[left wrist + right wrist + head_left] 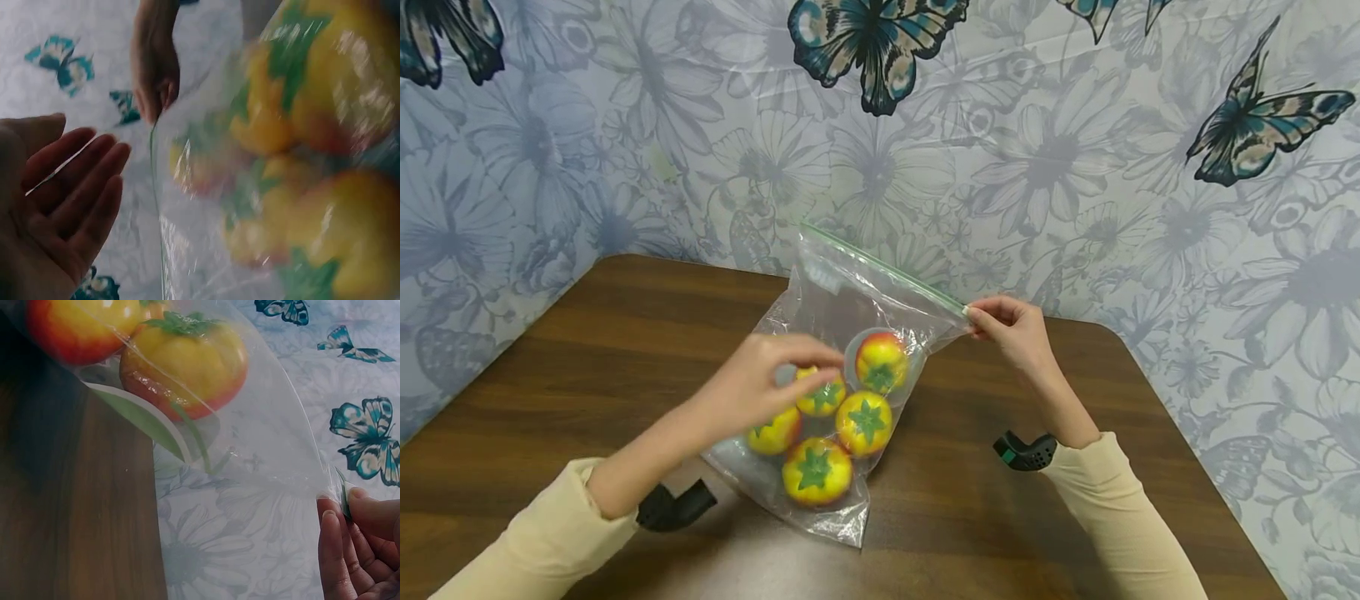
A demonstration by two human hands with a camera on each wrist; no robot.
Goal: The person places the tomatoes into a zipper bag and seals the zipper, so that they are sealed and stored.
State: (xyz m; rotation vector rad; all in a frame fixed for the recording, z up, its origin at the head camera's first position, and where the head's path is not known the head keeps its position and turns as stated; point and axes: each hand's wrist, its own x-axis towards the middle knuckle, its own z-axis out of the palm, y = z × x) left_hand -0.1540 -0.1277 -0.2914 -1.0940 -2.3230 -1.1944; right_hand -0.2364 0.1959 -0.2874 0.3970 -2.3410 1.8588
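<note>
A clear zip bag (842, 292) with a green closure strip (887, 268) stands tilted over the table, holding several yellow-red tomatoes (817, 473) with green leafy tops. My right hand (1011, 332) pinches the right end of the strip between thumb and fingers; in the right wrist view, that bag corner sits at the fingertips (329, 515). My left hand (771, 375) hovers in front of the bag, overlapping some tomatoes in the head view. Its fingers are relaxed, with nothing in the palm, as the left wrist view shows the hand (69, 206) beside the bag.
The brown wooden table (970, 517) lies under the bag. Behind it hangs a pale floral cloth (1045, 167) with teal butterflies. A black wrist device (676, 507) is on the left wrist and another (1026, 451) on the right.
</note>
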